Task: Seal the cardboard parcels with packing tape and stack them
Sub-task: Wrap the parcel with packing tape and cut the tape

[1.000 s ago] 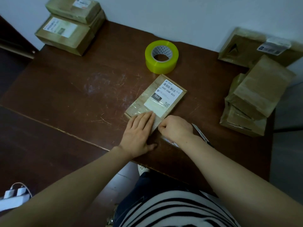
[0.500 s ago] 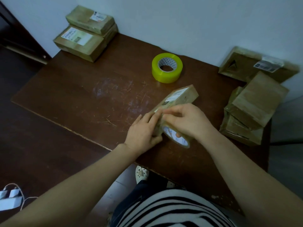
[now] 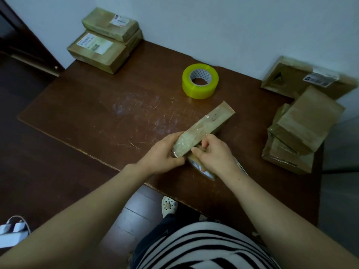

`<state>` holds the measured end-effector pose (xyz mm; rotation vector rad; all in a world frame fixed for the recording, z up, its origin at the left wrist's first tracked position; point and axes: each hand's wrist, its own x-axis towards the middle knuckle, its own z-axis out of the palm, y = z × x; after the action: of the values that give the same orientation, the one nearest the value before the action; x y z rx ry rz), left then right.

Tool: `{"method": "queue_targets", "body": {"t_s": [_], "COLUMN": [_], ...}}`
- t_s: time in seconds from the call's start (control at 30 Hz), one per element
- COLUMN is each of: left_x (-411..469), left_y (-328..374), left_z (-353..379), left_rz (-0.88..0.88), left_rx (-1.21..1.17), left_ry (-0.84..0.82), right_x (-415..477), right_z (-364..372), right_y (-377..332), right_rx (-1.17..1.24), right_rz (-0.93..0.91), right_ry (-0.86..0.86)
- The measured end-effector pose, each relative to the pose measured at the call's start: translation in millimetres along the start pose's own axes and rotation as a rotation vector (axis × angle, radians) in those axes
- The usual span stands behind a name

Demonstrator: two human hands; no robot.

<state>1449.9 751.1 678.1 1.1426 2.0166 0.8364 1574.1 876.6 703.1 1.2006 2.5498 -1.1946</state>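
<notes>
A flat cardboard parcel stands tipped on its long edge near the table's front, its taped narrow side facing up. My left hand grips its near end from the left. My right hand holds it from the right, fingers pressed on a strip of clear tape at the lower side. A yellow-green roll of packing tape lies flat behind the parcel, apart from it. Two taped parcels are stacked at the table's far left corner.
A loose heap of brown parcels fills the right side of the dark wooden table, with a larger labelled one leaning on the wall. The table's front edge runs just below my hands. A white power strip lies on the floor at left.
The parcel lay flat with its label up; both hands have turned it up onto its edge, so the label faces away. The view has shifted, showing more of the wall.
</notes>
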Motion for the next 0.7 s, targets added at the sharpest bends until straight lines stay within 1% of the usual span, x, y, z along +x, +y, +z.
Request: {"method": "queue_targets", "body": {"t_s": [0.07,0.1,0.13,0.2,0.23,0.3,0.4,0.5,0.53,0.57,0.6,0.67,0.7], "left_x": [8,16,27,46,53,62,64,61,61,61,60,50,38], "left_y": [7,12,19,36,44,52,44,35,35,36,36,34,31], "left_z": [-15,-20,-21,-11,-3,13,15,15,16,15,12,-1,-7], "left_rz": [-0.130,-0.192,-0.232,-0.275,-0.299,-0.320,-0.336,-0.253,-0.237,-0.211,-0.152,0.028,0.107], "left_rx": [-0.163,-0.216,-0.225,-0.088,0.039,0.282,0.364,0.500,0.467,0.375,0.250,0.050,0.013], "left_ry": [-0.149,-0.161,-0.098,0.118,0.165,0.124,0.094,0.174,0.157,0.140,0.161,0.253,0.267], "right_x": [3,3,4,5,6,8,8,9,9,9,9,9,9], "right_z": [3,4,5,6,6,5,6,7,8,7,8,6,4], "right_y": [3,5,6,7,6,6,8,8,8,8,8,7,6], "right_rx": [0.066,0.102,0.128,0.137,0.130,0.127,0.162,0.201,0.214,0.234,0.252,0.265,0.266], "right_rz": [0.011,0.013,0.012,-0.001,-0.008,-0.007,-0.005,-0.017,-0.014,-0.007,-0.005,-0.007,-0.004], "right_ry": [-0.008,-0.012,-0.018,-0.028,-0.027,-0.023,-0.034,-0.021,-0.036,-0.055,-0.073,-0.090,-0.088]}}
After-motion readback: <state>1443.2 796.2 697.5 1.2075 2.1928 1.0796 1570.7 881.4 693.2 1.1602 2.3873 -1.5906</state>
